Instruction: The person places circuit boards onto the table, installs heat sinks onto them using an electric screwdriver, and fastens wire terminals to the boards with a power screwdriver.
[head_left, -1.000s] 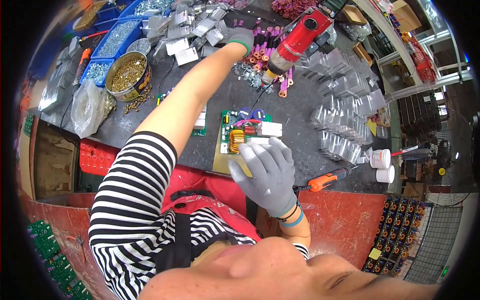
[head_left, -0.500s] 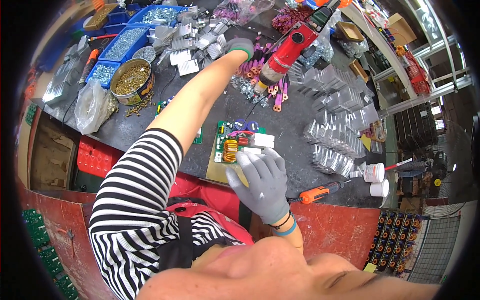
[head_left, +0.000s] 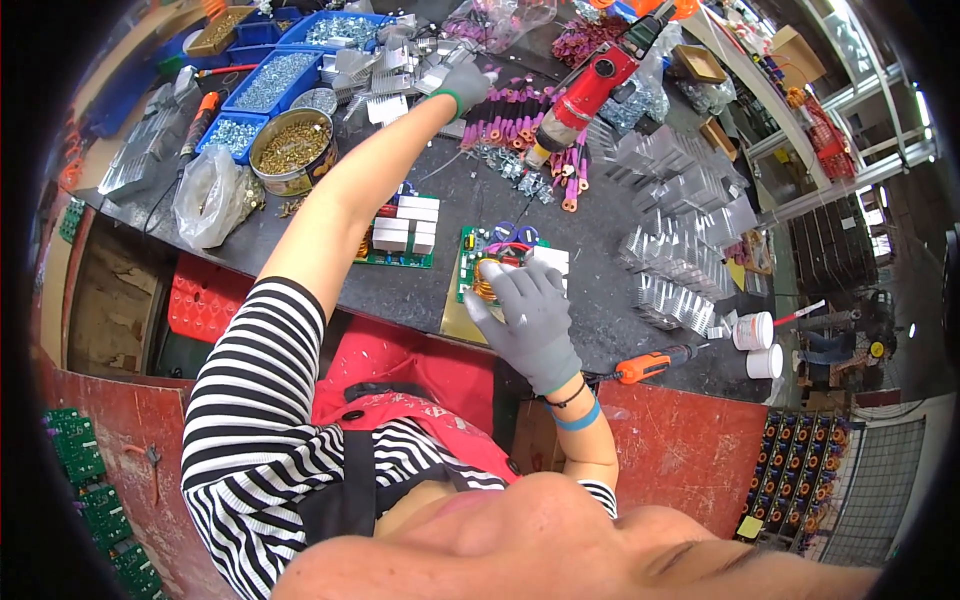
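My left hand [head_left: 466,86], in a grey glove with a green cuff, reaches far across the table. It is between loose silver heat sinks [head_left: 388,108] and a row of wires with pink-purple sleeves [head_left: 492,131]. Its fingers are small and partly hidden, so its grip is unclear. My gloved right hand [head_left: 530,322] lies with fingers apart over the near edge of a green circuit board [head_left: 468,241], covering part of its copper coil and white block. Under the board is a yellowish plate [head_left: 461,322]. A second circuit board [head_left: 405,238] with white blocks sits beside my left forearm.
A red power drill [head_left: 583,101] hangs above the wires. Stacked heat sinks [head_left: 672,250] stand at right, near an orange electric screwdriver [head_left: 645,367] and white tubs [head_left: 752,331]. Blue screw bins [head_left: 268,82], a tin of brass screws [head_left: 292,150] and a plastic bag [head_left: 213,200] are left.
My left hand has shifted slightly left and away from the wires, toward the heat sinks. My right hand has moved a little up over the board. The whole view has shifted, showing more of the second board.
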